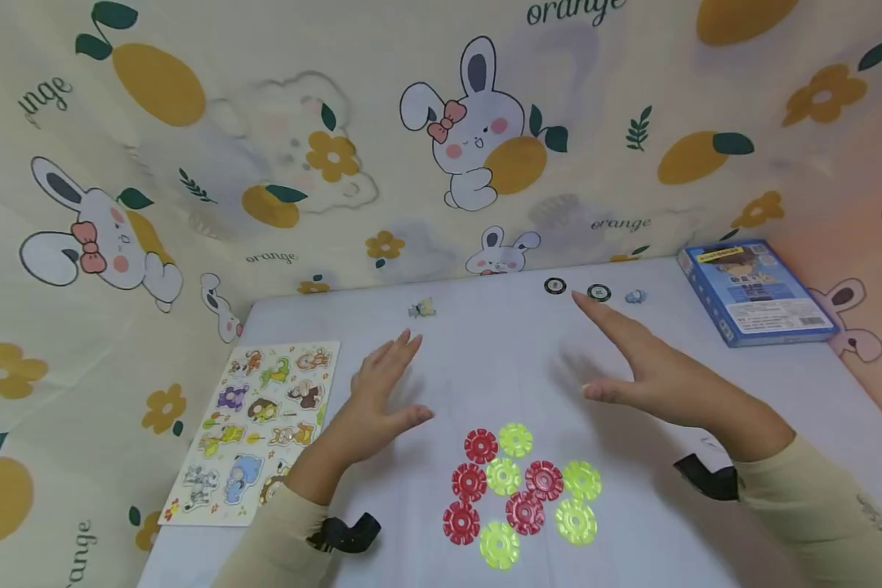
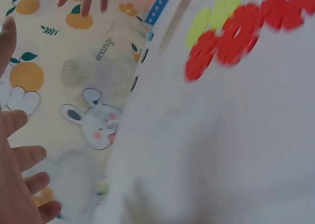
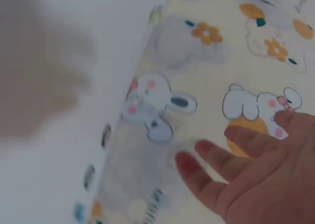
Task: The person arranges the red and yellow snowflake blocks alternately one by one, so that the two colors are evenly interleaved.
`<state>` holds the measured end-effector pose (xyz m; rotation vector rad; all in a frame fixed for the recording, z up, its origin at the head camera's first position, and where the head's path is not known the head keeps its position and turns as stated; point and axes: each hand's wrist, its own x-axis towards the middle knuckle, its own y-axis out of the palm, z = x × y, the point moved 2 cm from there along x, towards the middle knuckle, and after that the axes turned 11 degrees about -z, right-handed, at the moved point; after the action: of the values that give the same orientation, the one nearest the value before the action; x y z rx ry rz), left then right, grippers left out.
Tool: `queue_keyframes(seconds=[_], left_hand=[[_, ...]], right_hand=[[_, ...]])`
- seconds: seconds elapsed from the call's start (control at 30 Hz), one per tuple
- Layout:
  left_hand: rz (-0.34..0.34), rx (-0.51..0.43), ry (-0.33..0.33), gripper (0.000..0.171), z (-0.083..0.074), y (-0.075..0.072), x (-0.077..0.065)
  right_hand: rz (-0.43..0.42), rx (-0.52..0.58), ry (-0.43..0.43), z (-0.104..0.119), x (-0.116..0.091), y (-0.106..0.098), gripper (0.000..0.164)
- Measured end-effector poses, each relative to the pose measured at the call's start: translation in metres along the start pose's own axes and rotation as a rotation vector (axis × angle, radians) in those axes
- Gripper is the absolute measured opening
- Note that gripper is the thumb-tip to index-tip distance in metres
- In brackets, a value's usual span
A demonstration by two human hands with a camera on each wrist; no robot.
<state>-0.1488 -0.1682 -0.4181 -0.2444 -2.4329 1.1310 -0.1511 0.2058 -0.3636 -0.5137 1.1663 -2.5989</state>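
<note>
My left hand (image 1: 382,400) hovers over the white table beside the sticker sheet, fingers extended and thumb apart, holding nothing. Across from it, my right hand (image 1: 654,371) is held above the table, its fingers straight and its thumb spread, also with nothing in it. Between and in front of the hands lies a loose cluster of flat, notched plastic discs, several red (image 1: 524,513) and several yellow-green (image 1: 576,522). In the left wrist view the red discs (image 2: 238,34) appear at the top right. Spread fingers (image 3: 202,179) show in the right wrist view.
A sheet of cartoon animal stickers (image 1: 213,441) lies at the left. Along the back edge sit a small yellowish figure (image 1: 422,308), two black round pieces (image 1: 554,286) and a small blue item (image 1: 635,296). A blue box (image 1: 760,290) lies at the back right. Printed cloth (image 1: 382,49) hangs behind.
</note>
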Motion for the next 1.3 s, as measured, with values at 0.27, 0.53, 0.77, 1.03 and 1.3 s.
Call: queue_keyframes(seconds=[0.27, 0.53, 0.77, 1.03, 1.3], left_hand=[[-0.017, -0.336, -0.166, 0.072, 0.005, 0.062, -0.014], [-0.055, -0.002, -0.054, 0.061, -0.012, 0.099, -0.028], [-0.063, -0.029, -0.071, 0.038, -0.017, 0.1, -0.03], [-0.022, 0.008, -0.234, 0.044, -0.016, 0.093, -0.029], [0.006, 0.078, -0.238, 0.047, -0.016, 0.09, -0.032]], right_hand=[[0.03, 0.291, 0.057, -0.002, 0.0, 0.067, 0.096], [0.145, 0.074, 0.094, -0.006, -0.01, 0.125, 0.058], [0.134, 0.132, 0.177, 0.0, -0.013, 0.13, 0.027], [0.144, 0.21, 0.196, 0.004, -0.008, 0.121, 0.014], [0.082, 0.237, 0.162, 0.011, 0.021, 0.097, 0.008]])
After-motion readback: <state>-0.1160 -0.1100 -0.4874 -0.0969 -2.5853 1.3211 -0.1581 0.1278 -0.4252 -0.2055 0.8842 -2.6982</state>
